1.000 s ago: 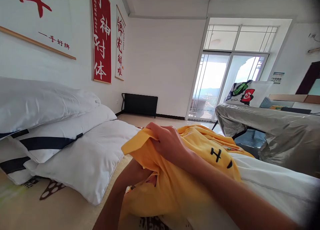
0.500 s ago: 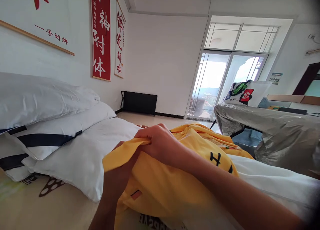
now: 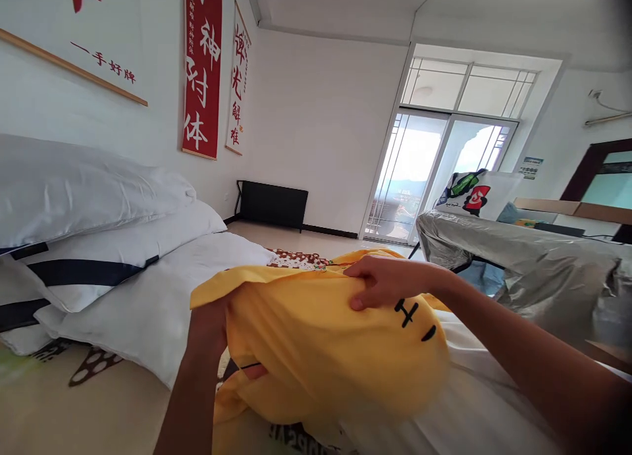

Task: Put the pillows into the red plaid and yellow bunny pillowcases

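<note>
A yellow pillowcase (image 3: 296, 336) with black printed marks is stretched between my hands. My left hand (image 3: 211, 324) grips its edge at the left end; a fold of the cloth hides most of those fingers. Along the upper edge, farther right, my right hand (image 3: 382, 282) pinches the cloth between thumb and fingers. More yellow fabric (image 3: 380, 253) lies bunched behind. Under and to the right of the pillowcase spreads a smooth white padded thing (image 3: 484, 376), partly covered.
White pillows (image 3: 99, 244) with dark bands are piled at the left. A patterned mat (image 3: 296, 259) shows on the floor behind the cloth. A black folded frame (image 3: 272, 203) leans by the far wall. At the right stands a table under silver sheeting (image 3: 548, 257), with a printed bag (image 3: 478, 195) on it.
My right hand has moved right along the pillowcase's upper edge, away from my left hand. The cloth between them is now spread wider. My left hand has shifted slightly left.
</note>
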